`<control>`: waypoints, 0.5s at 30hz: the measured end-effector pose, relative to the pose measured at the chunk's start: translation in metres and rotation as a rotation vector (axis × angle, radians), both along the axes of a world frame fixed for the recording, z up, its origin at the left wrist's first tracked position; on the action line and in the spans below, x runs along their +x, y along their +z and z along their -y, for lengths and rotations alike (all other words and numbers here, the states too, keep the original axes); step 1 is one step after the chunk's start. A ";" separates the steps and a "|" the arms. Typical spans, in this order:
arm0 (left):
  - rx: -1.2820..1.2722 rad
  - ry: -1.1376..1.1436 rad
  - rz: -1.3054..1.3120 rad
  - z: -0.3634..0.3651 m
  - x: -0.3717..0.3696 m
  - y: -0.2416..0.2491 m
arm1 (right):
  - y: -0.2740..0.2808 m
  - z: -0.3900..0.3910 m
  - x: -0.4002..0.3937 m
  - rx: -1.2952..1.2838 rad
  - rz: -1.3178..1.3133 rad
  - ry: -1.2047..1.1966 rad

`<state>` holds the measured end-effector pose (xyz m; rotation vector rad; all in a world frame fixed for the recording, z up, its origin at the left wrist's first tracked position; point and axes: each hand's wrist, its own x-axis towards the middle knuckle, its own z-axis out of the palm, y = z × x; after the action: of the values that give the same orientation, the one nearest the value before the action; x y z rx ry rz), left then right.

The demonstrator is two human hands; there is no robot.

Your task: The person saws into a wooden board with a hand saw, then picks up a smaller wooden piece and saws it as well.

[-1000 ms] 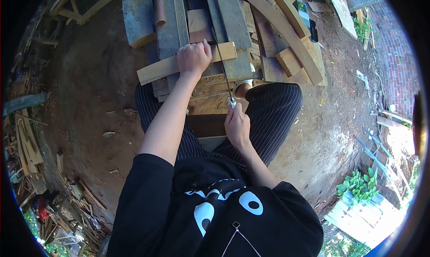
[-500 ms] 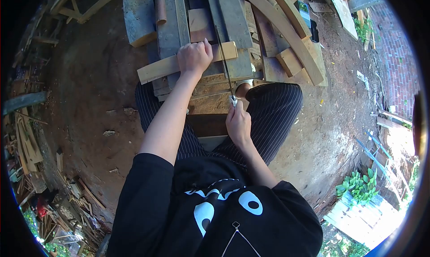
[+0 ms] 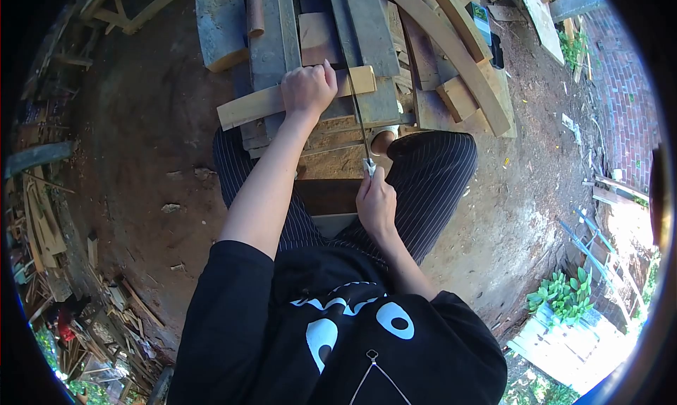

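Note:
A pale wooden piece (image 3: 250,108) lies crosswise over the boards of a low bench (image 3: 377,34). My left hand (image 3: 308,90) is closed round its middle and presses it down. My right hand (image 3: 377,201), between my knees, grips a saw by its light-wrapped handle (image 3: 369,166). The saw's thin, dark blade (image 3: 358,112) points forward and crosses the wooden piece near its right end. Just beyond my left hand is a wooden block (image 3: 319,37) between the bench boards.
A wooden-handled tool (image 3: 255,13) lies on the bench at the upper left. Curved wooden pieces (image 3: 458,59) lie at the right beside a small block (image 3: 457,99). Scrap wood (image 3: 44,218) is piled at the far left. A leafy plant (image 3: 563,292) stands lower right.
My right hand has drawn the saw slightly back toward my body. My left hand and the wooden piece have hardly shifted.

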<state>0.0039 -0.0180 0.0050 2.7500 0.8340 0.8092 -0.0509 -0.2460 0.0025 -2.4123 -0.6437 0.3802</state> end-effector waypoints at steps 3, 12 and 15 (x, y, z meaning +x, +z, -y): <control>0.011 -0.017 0.009 -0.002 0.000 -0.003 | 0.005 -0.006 0.005 -0.021 -0.016 -0.007; -0.017 0.010 -0.036 -0.002 0.002 -0.002 | 0.024 -0.052 0.036 -0.098 0.011 0.015; -0.024 0.011 -0.067 -0.001 0.001 0.003 | 0.020 -0.018 0.020 -0.045 -0.022 0.027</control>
<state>0.0049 -0.0168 0.0076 2.7675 0.8661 0.7078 -0.0306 -0.2280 0.0228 -2.4404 -0.6655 0.4357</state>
